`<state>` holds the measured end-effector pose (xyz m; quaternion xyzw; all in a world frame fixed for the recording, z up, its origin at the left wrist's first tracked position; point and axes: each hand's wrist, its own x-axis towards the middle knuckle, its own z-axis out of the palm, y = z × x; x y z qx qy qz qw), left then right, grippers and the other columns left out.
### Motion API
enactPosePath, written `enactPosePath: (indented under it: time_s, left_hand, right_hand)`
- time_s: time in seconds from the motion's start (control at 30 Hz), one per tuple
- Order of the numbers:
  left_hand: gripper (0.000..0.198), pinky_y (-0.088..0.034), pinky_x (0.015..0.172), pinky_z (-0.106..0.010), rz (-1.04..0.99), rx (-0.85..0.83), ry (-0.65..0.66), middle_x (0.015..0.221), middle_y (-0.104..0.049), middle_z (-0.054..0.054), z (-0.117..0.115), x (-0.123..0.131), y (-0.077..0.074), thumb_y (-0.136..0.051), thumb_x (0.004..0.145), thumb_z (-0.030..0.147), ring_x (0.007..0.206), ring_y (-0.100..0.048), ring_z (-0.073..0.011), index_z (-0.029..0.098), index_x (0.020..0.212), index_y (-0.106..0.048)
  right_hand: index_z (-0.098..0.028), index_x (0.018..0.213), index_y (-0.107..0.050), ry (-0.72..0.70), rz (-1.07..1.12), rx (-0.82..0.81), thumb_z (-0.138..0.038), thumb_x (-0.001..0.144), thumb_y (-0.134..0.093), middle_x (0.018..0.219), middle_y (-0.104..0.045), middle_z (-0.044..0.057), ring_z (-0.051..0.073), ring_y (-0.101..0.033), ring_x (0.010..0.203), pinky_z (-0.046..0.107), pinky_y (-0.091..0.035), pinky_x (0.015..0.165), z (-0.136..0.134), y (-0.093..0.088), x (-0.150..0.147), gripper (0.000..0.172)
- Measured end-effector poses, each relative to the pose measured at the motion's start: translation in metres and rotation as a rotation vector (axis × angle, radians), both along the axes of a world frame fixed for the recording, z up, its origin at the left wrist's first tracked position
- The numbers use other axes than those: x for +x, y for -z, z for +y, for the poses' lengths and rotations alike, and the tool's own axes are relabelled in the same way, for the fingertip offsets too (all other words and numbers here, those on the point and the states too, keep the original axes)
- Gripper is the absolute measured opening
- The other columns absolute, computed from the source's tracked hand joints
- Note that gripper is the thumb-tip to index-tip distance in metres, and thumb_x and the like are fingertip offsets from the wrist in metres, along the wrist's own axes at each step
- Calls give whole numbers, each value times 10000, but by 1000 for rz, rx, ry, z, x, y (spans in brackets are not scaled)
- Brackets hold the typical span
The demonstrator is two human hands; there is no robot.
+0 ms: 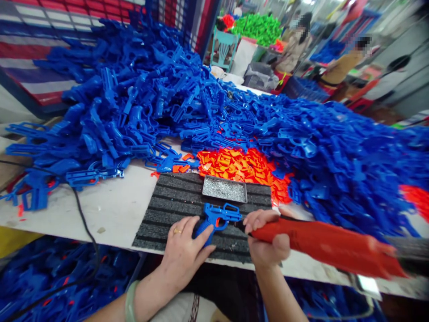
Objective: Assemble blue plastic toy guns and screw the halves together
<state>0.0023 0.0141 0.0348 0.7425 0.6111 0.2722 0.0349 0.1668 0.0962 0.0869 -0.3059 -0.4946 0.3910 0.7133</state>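
My left hand [186, 243], a ring on one finger, presses the grip of a blue toy gun [224, 213] onto a grey ribbed mat [161, 210]. An orange trigger piece shows in the gun. My right hand [266, 235] is wrapped round the front of an electric screwdriver [321, 239] with an orange-red covering. Its dark tip points left, close to the gun's front end; whether they touch I cannot tell. Just beyond the gun, a shallow tray [224, 189] of small metal screws lies on the mat.
Blue toy gun parts [167, 89] are heaped along the back, left and right of the white table [117, 214]. Small orange pieces [237, 165] lie behind the tray. A black cable [82, 214] hangs over the left front edge. Several people sit in the background.
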Motion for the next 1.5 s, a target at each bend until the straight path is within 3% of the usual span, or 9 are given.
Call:
enactPosePath:
  time_s: [0.13,0.27,0.5,0.77,0.97,1.33,1.5]
  left_hand:
    - [424,-434,839,-450,86,-22,2,1112,-623,-94,-11,1,5,-655,857,354,1014,-552,-295,330,1276,-594]
    - [366,-406,861,-427,113,3,19,1110,-624,-91,-11,4,6,-590,898,291,1013,-552,-268,313,1263,-603]
    - [364,-375,901,-437,132,-1,0,1102,-619,-93,-11,6,11,-603,895,315,1017,-549,-266,325,1260,-600]
    - [374,-363,915,-428,129,19,-19,1087,-613,-85,-12,8,13,-619,888,332,1011,-541,-256,321,1261,-600]
    - [370,-361,912,-422,118,30,-9,1081,-610,-88,-11,7,14,-624,882,325,1003,-538,-253,312,1252,-608]
    - [363,-373,936,-429,112,25,-2,1086,-614,-82,-10,7,15,-616,887,335,1005,-548,-241,334,1250,-604]
    - [374,-388,935,-447,125,24,1,1089,-600,-92,-11,8,16,-616,888,335,1008,-542,-252,340,1261,-595]
  right_hand:
    - [-292,1044,-494,-33,-18,-1,-471,828,-601,610,-516,-89,124,-504,438,307,-451,493,2,3,-3,299]
    - [-297,1009,-490,-63,-65,-9,-483,828,-616,613,-519,-89,123,-518,440,300,-469,478,3,6,-5,289]
    - [-298,975,-552,-258,-104,90,-465,830,-656,614,-574,-68,128,-547,432,297,-484,450,2,6,0,245]
    - [-249,1001,-542,-42,55,83,-432,820,-637,586,-544,-87,120,-518,425,290,-473,466,22,-11,-13,275]
    - [-250,1021,-527,-59,28,30,-388,834,-615,615,-548,-81,122,-534,459,298,-479,504,26,0,-12,248]
    - [-265,1014,-542,-116,-9,18,-420,828,-639,613,-554,-85,115,-531,436,282,-479,467,29,1,-13,260]
    - [-272,975,-557,-273,-76,90,-442,816,-674,619,-585,-74,125,-550,444,299,-495,467,27,3,-7,260]
